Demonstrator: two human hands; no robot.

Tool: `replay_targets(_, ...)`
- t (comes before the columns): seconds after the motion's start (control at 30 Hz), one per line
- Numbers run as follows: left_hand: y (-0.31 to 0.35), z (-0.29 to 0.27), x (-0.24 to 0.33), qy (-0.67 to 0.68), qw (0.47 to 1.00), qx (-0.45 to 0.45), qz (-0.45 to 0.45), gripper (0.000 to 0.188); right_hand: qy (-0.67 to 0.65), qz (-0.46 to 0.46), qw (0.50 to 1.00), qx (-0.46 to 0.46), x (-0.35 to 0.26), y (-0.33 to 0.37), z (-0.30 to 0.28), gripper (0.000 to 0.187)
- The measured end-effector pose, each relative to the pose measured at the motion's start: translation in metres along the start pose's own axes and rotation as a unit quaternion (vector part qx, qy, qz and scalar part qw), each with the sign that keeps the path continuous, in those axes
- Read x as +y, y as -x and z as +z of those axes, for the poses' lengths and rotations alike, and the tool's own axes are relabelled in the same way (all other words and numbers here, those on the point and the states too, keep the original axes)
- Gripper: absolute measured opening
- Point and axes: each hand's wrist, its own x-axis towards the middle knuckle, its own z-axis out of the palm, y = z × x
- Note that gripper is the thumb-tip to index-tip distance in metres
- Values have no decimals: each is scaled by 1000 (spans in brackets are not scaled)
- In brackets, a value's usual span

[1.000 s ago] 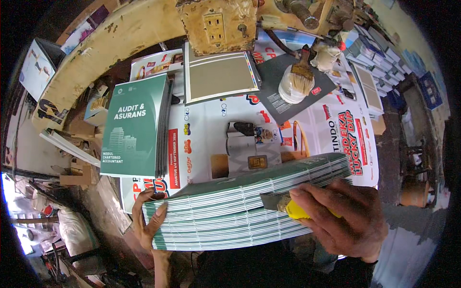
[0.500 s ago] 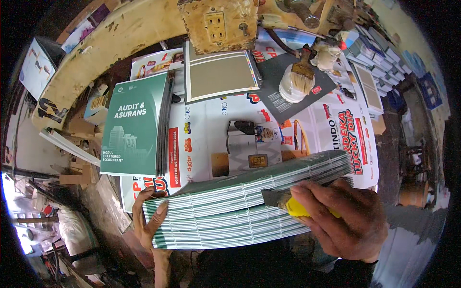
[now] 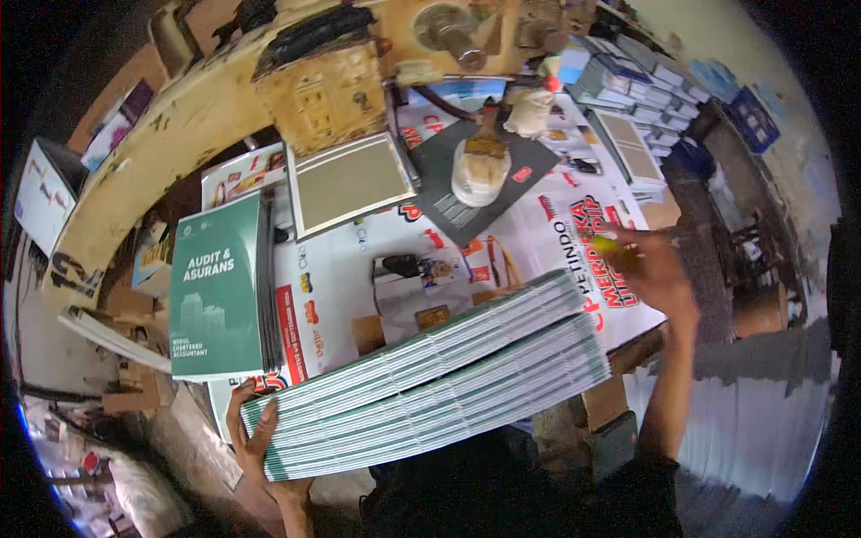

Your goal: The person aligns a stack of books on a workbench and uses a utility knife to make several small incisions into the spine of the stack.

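- Presently clasping the left end of a stitched stack (image 3: 439,399) with the left hand (image 3: 256,439), at lower left of the frame, with the thumb on the striped green-and-white face and the fingers curled behind.
- Reaching out at centre right with the right hand (image 3: 659,278), well apart from the stack, and grasping a small yellow tool (image 3: 615,254) (too blurred to make out any blade).
- Slanted across the lower centre, from lower left up toward centre right, with rows of pale stitches facing the camera and a dark gap between upper and lower layers, widest toward the right end.
- Best steadied, to judge by that gap, with even pressure from the left hand; at risk, under too loose a hold, of shearing sideways or fanning open at the unsupported right end.
- Wiser, with a tool near such a face, to follow the gap in line with the layers, lightly and slowly, sparing the paper edges on both sides.
- Keep the left thumb at the far end, clear of the tool's path; square the layers before easing the grip.
- Seen behind, over a printed sheet (image 3: 332,278): at left, a green-covered pile (image 3: 215,287); at upper centre, a white tub (image 3: 478,186) with a brush (image 3: 486,148) across the top, on a dark sheet (image 3: 439,206).
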Motion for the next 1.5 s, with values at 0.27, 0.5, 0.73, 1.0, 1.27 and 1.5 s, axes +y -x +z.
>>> replay_targets(0.27, -13, -3, 0, -100, 991, -59, 65, 83, -84, -56, 965, 241, -50, -4, 21, 32)
replay_targets(0.5, -91, -33, 44, 84, 968, -196, -135, 98, -20, -264, 962, 70, -172, 71, 4, 70)
replay_targets(0.73, -171, 47, 70, -11, 758, -652, 21, 66, 80, -236, 968, 15, -196, 72, 15, 62)
replay_targets(1.0, -180, 80, 28, 106, 753, -649, 32, 63, 39, -228, 971, -54, -191, 93, 23, 40)
replay_targets(1.27, -171, 72, 41, 51, 698, -713, -35, 75, 5, -168, 985, 36, -204, 75, 24, 38)
replay_targets(1.5, -176, 81, 27, 86, 678, -729, -36, 79, 27, -193, 981, 11, -197, 78, 30, 40)
